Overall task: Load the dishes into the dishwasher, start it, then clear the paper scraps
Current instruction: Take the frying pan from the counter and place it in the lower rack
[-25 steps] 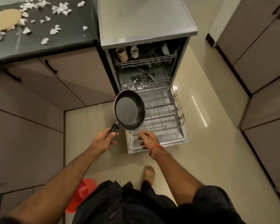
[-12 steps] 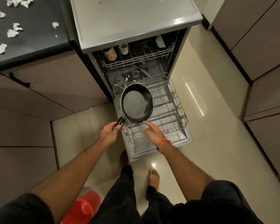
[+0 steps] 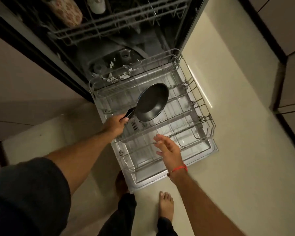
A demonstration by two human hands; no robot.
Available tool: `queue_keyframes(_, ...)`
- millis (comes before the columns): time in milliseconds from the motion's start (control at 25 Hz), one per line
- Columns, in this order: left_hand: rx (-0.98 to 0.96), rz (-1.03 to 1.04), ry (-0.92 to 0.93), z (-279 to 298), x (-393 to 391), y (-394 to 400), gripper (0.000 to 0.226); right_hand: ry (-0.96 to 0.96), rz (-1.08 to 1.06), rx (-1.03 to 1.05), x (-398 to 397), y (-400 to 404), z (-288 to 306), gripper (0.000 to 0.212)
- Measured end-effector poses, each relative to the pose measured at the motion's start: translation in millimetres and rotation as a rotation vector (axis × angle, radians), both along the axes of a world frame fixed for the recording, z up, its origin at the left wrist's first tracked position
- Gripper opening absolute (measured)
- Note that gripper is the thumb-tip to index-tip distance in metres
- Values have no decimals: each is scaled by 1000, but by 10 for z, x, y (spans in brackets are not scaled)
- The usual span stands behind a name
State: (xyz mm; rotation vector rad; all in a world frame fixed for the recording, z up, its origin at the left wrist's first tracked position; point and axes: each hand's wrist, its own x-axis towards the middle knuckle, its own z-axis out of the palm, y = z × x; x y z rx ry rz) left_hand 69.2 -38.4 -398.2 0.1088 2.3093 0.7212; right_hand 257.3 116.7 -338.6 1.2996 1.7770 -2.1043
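My left hand [image 3: 115, 124] grips the handle of a black frying pan [image 3: 152, 102], tilted over the pulled-out lower rack [image 3: 201, 106] of the open dishwasher. My right hand [image 3: 169, 148] hovers with fingers spread above the rack's front wires, holding nothing. White paper scraps [image 3: 121, 74] lie at the rack's back edge. In the upper rack [image 3: 109, 24] sit a patterned mug [image 3: 66, 12] and a white cup [image 3: 96, 4].
The lowered dishwasher door [image 3: 209, 150] lies under the rack. Cabinet fronts stand at the left [image 3: 24, 79] and far right [image 3: 288, 31]. My bare feet [image 3: 166, 204] stand on the pale floor just before the door.
The camera has leaned in close over the dishwasher. My left hand has brought the pan lower and further over the lower rack. My right hand stays spread near the rack front.
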Motion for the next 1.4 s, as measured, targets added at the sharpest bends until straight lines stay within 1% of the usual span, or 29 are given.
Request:
queue_keyframes(120, -23, -86, -12, -492, -143, 321, 38, -2, -23, -23, 253, -22, -312, 25)
queue_keyframes(240, 80, -113, -135, -757, -229, 584, 39, -41, -25, -58, 487, -99, -444, 24)
queue_keyframes(320, 73, -139, -161, -864, -317, 712, 39, -54, -36, -69, 577, -149, -509, 25)
queue_keyframes(440, -7, -188, -146, -949, -430, 868, 38, -65, -42, -90, 575, -187, -572, 26)
queue_keyframes(560, -85, -221, -113, -965, -405, 985, 43, -47, -54, -92, 475, -141, -606, 27)
queue_keyframes(720, -143, -275, 39, -859, -218, 866, 50, 32, -107, -70, 267, -10, -516, 33)
queue_keyframes(880, -51, -216, 182, -412, 226, 439, 47, 77, -183, -69, 80, 60, -278, 35)
queue_keyframes(1040, 55, -149, 225, 225, 805, 45, 47, 76, -184, -78, 39, 40, 121, 34)
queue_keyframes(1120, 75, -165, 217, 631, 1088, -86, 46, 82, -133, -65, 97, 13, 434, 36)
queue_keyframes(1240, 57, -190, 229, 1326, 1487, -214, 47, 61, -56, -55, 215, -6, 1020, 41)
queue_keyframes(1400, 57, -115, 255, 2258, 1968, -286, 48, 88, 48, -71, 444, -52, 1827, 39)
